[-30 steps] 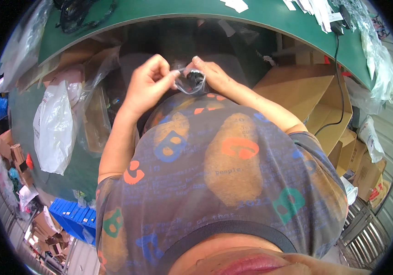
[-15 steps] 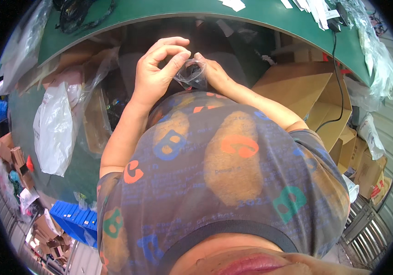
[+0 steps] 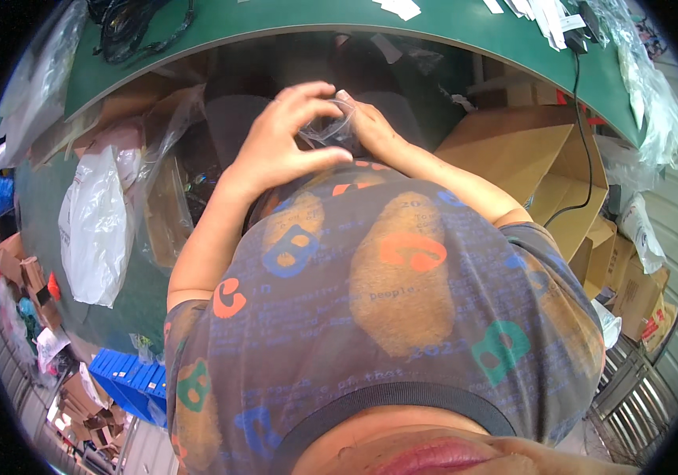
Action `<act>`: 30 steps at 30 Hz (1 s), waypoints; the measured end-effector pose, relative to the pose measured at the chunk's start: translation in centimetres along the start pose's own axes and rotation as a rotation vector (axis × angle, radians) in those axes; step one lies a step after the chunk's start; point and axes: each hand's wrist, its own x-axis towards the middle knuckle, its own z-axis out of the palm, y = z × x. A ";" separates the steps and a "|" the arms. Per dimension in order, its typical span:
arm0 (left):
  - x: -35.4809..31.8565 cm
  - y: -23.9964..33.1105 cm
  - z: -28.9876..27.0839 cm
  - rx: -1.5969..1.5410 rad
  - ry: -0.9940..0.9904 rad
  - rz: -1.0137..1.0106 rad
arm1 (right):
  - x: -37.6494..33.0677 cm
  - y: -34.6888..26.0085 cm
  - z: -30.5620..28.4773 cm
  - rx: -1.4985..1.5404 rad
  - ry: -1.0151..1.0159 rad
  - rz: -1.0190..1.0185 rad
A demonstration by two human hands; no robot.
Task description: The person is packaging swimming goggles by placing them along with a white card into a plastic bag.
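A small clear plastic bag [image 3: 334,131] is held in front of my shirt, its round mouth facing up. My right hand [image 3: 374,130] pinches the bag's right edge between thumb and fingers. On the left, my left hand [image 3: 291,133] is open, its thumb spread low and its fingers arched over the bag's mouth. Whether those fingertips touch the plastic is hard to tell. What the bag contains, if anything, cannot be made out.
A green table [image 3: 291,14] curves across the far side, with black cables [image 3: 129,28] and white paper slips [image 3: 549,24] on it. An open cardboard box [image 3: 505,150] stands at my right. White plastic bags [image 3: 95,229] and blue bins [image 3: 129,380] are at my left.
My left hand has let go of the bag's rim. Its thumb has swung down and away from the fingers, while my right hand stays in place.
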 end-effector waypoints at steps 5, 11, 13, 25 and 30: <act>-0.1 -0.5 2.3 -0.263 0.087 -0.154 | -0.3 0.5 -0.6 0.133 -0.054 0.022; 0.4 -1.9 3.4 -0.618 0.056 -0.382 | -2.5 -1.4 -1.3 0.229 0.067 0.113; 0.9 -1.6 3.1 -0.642 0.026 -0.474 | -3.0 -1.1 -2.1 0.225 0.092 0.011; 2.1 -2.4 3.6 -0.538 -0.009 -0.394 | -3.7 -5.4 -4.8 -0.163 0.095 -0.234; 2.3 -3.0 2.1 -0.478 -0.088 -0.328 | -3.1 -4.1 -4.8 -0.075 0.097 -0.248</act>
